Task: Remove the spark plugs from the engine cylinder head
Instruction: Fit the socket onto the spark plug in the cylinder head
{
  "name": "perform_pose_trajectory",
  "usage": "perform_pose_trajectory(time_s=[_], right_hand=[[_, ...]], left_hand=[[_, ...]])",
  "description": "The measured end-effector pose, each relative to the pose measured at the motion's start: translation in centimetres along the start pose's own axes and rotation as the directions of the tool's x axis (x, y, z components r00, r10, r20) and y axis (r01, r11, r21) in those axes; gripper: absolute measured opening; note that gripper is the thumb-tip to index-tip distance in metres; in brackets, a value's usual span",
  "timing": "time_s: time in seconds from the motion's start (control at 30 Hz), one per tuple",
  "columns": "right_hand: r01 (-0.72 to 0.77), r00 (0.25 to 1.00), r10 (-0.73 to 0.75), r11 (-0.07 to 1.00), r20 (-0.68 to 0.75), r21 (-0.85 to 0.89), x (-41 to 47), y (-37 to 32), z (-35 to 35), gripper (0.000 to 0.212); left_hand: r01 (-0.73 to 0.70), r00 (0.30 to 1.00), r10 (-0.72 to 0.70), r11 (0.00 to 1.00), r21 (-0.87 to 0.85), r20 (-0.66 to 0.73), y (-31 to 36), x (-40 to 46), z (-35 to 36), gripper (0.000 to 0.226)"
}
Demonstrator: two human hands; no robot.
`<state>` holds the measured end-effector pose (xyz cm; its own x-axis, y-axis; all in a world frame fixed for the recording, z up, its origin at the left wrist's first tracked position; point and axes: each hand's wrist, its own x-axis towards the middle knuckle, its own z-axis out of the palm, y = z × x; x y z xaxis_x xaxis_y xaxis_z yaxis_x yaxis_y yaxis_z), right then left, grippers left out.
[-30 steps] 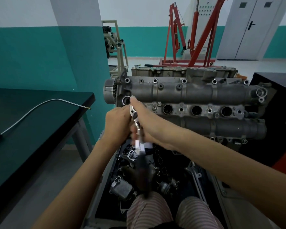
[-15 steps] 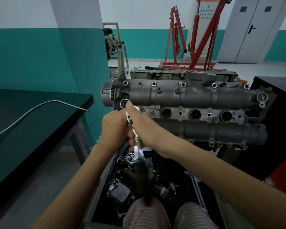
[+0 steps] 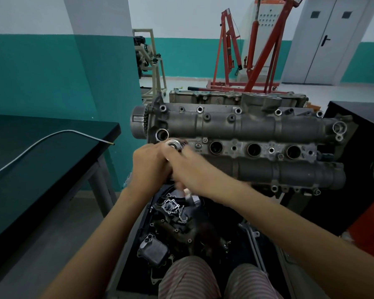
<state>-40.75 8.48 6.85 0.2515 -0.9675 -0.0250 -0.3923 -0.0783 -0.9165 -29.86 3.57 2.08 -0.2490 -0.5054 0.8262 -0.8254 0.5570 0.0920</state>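
Note:
The grey cylinder head (image 3: 257,126) lies crosswise on a stand in front of me. Three open spark plug wells (image 3: 254,149) show along its middle row. A ratchet wrench (image 3: 173,145) has its round chrome head over the leftmost well, which is hidden. My left hand (image 3: 149,167) grips the wrench just below its head. My right hand (image 3: 189,167) is wrapped over the shaft beside it. The dark handle (image 3: 205,230) hangs down toward me, blurred. No spark plug is visible.
A dark table (image 3: 20,190) with a bent metal tube (image 3: 52,135) stands at the left. A black tray of engine parts (image 3: 158,249) sits below the head, by my knees. A black cabinet (image 3: 367,130) is at the right; red hoists (image 3: 257,50) stand behind.
The ratchet head has turned from edge-on to showing its round face at the leftmost well. The handle's lower end has swung slightly right and is now blurred. Both hands stay on the wrench.

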Motion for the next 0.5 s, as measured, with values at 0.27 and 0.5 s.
perform_pose_trajectory(time_s=[0.27, 0.5], right_hand=[[0.027, 0.994, -0.023, 0.999, 0.105, -0.038, 0.4, 0.2, -2.1, 0.057], [0.221, 0.958, -0.267, 0.92, -0.102, -0.324, 0.3, 0.7, -0.6, 0.05]], left_hand=[[0.007, 1.0, -0.007, 1.0, -0.01, 0.006, -0.1, 0.1, 0.1, 0.025], [-0.006, 1.0, 0.005, 0.999, -0.038, -0.016, 0.1, 0.2, -0.2, 0.025]])
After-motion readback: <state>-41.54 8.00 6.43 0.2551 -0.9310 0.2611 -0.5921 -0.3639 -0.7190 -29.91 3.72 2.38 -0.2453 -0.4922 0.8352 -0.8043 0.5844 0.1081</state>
